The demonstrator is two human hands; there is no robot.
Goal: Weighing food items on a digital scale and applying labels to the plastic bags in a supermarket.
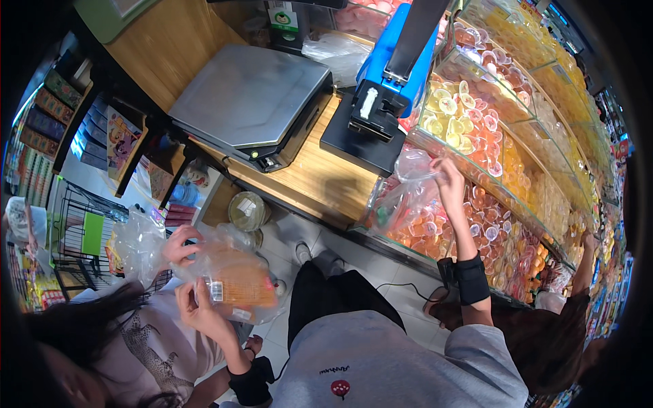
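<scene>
My right hand point(449, 178) is raised at the right, pinching the top of a clear plastic bag point(401, 204) that hangs in front of the jelly cups. Something small and green shows low in this bag. My left hand point(202, 309) is at the left, fingers curled at the edge of a clear package of orange-brown food point(248, 285) with a white label. Another person's hand point(181, 246) is just above it, on crumpled clear plastic. Which hand bears the package's weight I cannot tell.
A flat metal scale point(252, 95) stands on the wooden counter point(320, 187), beside a blue and black device point(381, 102). Bins of jelly cups point(469, 122) line the right. A person in a white shirt point(156, 347) is close at my left, near a shopping cart point(81, 231); another stands at the right.
</scene>
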